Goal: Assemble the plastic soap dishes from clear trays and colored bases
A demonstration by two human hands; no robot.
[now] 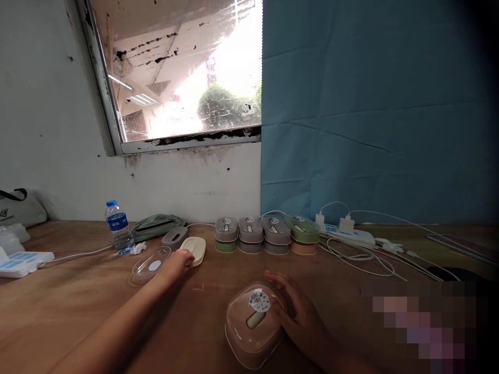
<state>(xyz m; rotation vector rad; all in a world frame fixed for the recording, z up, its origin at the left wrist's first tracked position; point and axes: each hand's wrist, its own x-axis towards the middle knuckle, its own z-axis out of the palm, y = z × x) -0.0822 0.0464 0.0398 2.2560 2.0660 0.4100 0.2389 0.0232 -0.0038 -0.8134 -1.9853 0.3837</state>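
Observation:
My left hand [180, 263] reaches out to the far left-centre, its fingers curled over the near edge of a cream oval lid [198, 249]. Beside it lie a clear oval cover [141, 266] with a round white sticker and a grey-mauve lid [174, 238] with a slot. Close to me sits a dusty-pink lunch box [237, 322] under a clear cover, with a round printed label and a pale insert in its slot. Along its right side is my right hand [298, 317], fingers stretched out past the far corner and thumb at the top of the cover.
Several stacked boxes [250, 236] in grey, green and orange line the wall. A water bottle [119, 228] and a green-grey pouch [158, 226] stand left. White cables run around a power strip [351, 236] at right; another strip [25, 262] lies far left.

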